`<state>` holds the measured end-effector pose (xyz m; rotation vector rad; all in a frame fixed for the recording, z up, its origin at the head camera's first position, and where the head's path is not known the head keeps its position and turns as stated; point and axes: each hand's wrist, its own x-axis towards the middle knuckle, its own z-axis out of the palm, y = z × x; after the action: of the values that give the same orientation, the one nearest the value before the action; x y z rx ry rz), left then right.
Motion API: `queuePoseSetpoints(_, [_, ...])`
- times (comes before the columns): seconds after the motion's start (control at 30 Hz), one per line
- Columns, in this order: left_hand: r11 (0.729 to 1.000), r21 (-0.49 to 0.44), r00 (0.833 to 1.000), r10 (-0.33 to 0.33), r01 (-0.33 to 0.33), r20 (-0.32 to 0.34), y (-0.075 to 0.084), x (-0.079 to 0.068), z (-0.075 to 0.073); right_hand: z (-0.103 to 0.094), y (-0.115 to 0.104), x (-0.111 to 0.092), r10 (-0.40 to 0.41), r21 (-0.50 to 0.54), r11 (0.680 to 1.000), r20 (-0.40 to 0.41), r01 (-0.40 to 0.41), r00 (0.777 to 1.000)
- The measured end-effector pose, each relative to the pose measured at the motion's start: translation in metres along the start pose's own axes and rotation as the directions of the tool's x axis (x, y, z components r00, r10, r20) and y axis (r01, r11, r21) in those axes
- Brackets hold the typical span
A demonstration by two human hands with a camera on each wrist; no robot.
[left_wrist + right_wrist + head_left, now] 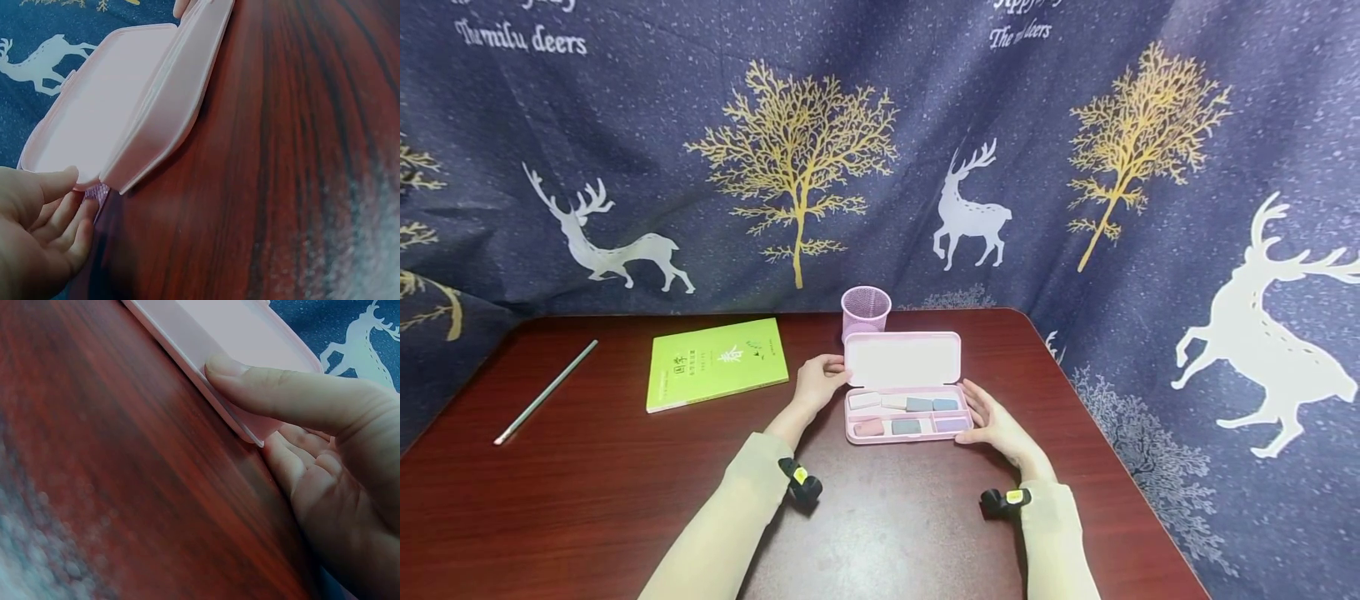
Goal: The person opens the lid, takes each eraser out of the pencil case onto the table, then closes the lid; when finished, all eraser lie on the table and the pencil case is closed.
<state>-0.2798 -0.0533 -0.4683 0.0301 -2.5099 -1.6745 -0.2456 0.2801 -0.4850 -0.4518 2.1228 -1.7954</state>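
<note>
A pink pencil case (852, 425) stands open in the head view, its lid (902, 360) tipped back. In its compartments lie several small blocks (906, 427), white, grey, blue and pink, whose kind I cannot tell. My left hand (817, 385) pinches the lid's left edge; in the left wrist view the thumb (59, 181) is on the inner side and the fingers are behind. My right hand (1000, 423) holds the case's right end. There, in the right wrist view, the thumb (234, 372) lies over the front rim, with the other fingers partly hidden around the end.
Behind the case is a pink mesh pen holder (865, 308). A green book (715, 364) lies to the left, and farther left a pencil (546, 392). The dark wooden table (587, 500) meets a blue patterned cloth (880, 167) at the back.
</note>
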Motion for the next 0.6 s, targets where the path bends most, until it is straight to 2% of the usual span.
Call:
queuePoseSetpoints(0.2, [0.999,0.047,0.989,0.021,-0.015,-0.144,0.011,-0.008,0.000,0.000,0.000,-0.001,-0.001,-0.004,1.000,0.004,0.001,1.000])
queuePoseSetpoints(0.27, [0.997,0.065,0.980,0.048,-0.036,-0.192,0.016,-0.010,0.001,0.000,0.000,-0.001,0.001,-0.011,1.000,0.001,-0.001,1.000])
queuePoseSetpoints(0.33, [0.994,0.081,0.975,0.083,-0.068,-0.207,0.021,-0.014,0.004,0.001,-0.002,-0.001,0.003,-0.019,1.000,-0.001,-0.003,1.000])
queuePoseSetpoints(0.4, [0.989,0.090,0.974,0.134,-0.119,-0.183,0.026,-0.018,0.009,0.000,-0.002,-0.001,-0.004,-0.029,1.000,0.001,0.004,1.000])
queuePoseSetpoints(0.5, [0.973,0.098,0.971,0.217,-0.208,-0.096,0.035,-0.024,0.016,0.000,-0.002,0.000,-0.018,-0.028,0.999,0.010,0.018,1.000])
queuePoseSetpoints(0.6, [0.950,0.107,0.955,0.296,-0.294,-0.007,0.043,-0.029,0.025,0.000,-0.001,-0.001,-0.025,-0.016,1.000,0.012,0.025,1.000])
